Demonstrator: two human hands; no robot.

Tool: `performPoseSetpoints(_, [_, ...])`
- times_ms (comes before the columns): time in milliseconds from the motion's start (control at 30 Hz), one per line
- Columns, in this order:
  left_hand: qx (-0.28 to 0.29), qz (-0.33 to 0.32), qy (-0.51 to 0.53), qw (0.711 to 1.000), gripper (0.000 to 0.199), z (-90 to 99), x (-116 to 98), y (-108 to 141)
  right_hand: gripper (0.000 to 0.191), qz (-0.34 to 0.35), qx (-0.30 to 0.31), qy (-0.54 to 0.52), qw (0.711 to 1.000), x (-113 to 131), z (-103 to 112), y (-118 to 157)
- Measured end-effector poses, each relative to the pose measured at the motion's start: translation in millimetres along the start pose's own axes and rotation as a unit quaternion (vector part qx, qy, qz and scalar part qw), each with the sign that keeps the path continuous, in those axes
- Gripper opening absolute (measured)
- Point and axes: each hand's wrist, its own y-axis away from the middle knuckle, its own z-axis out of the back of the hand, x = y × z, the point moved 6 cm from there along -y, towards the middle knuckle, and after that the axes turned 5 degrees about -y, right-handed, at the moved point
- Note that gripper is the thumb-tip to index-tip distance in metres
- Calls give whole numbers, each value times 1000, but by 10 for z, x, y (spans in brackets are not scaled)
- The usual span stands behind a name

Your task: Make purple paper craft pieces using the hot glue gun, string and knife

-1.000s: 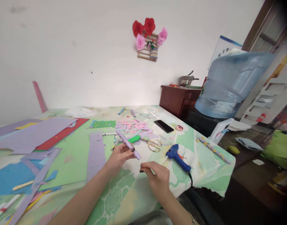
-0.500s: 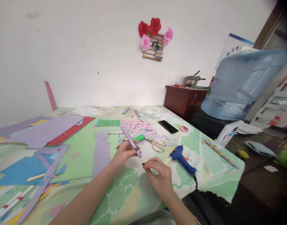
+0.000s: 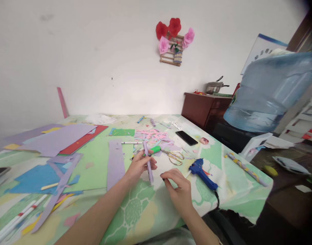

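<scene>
My left hand [image 3: 137,167] is closed around a slim light-purple paper tube [image 3: 150,174], which stands nearly upright over the table. To its right, my right hand [image 3: 180,188] is pinched, thumb against fingertip, apart from the tube. Whatever may be between those fingertips is too small to make out. Just beyond the hands lie gold-handled scissors [image 3: 176,158] with a green piece [image 3: 156,149] by their blades. A blue glue gun [image 3: 204,177] rests right of my right hand, its cord dropping over the table edge. A purple paper strip [image 3: 115,165] lies left of the tube.
Pink and purple paper scraps [image 3: 154,136] are heaped behind the scissors. A black phone [image 3: 186,137] lies farther back. Green paper [image 3: 94,173] and blue paper [image 3: 30,178] cover the left side. Near the right edge lies a purple-and-yellow stick [image 3: 246,169]; a large water bottle [image 3: 268,92] stands beyond.
The tube has turned from a slant to nearly upright, and its lower end has come down. My right hand keeps its pinch. The whole view has shifted slightly.
</scene>
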Motion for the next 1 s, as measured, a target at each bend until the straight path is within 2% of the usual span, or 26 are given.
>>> performPoseSetpoints(233, [-11,-33,-18,999,27,37,18,-52,19,-69,22,-25,997,-102,-40,64])
performPoseSetpoints(533, [-11,-46,-25,999,30,-1,-38,-32,18,-24,64,-31,997,-54,-67,60])
performPoseSetpoints(867, [64,-46,25,997,24,-98,-83,19,19,30,85,-10,996,42,-101,69])
performPoseSetpoints(1000, [68,-36,41,996,20,-119,-114,58,23,35,78,-17,996,13,-122,66])
